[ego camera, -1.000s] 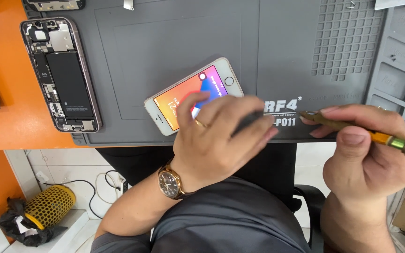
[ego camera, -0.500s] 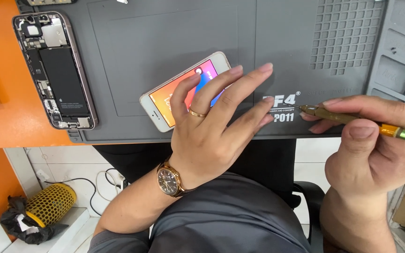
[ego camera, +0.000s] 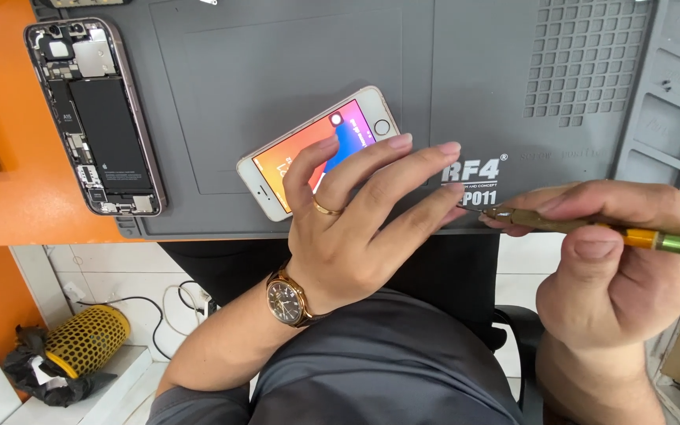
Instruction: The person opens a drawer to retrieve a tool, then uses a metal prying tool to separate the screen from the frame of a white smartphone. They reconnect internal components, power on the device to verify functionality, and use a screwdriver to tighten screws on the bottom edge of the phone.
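On the grey work mat (ego camera: 222,86), white lettering sits right of the lit white phone (ego camera: 318,149). Left hand (ego camera: 360,228) rests open-fingered over it; right hand (ego camera: 619,267) grips a brass-coloured screwdriver (ego camera: 592,227).

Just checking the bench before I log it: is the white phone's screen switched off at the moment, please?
No, the white phone shows a lit orange and blue screen beneath the left hand.
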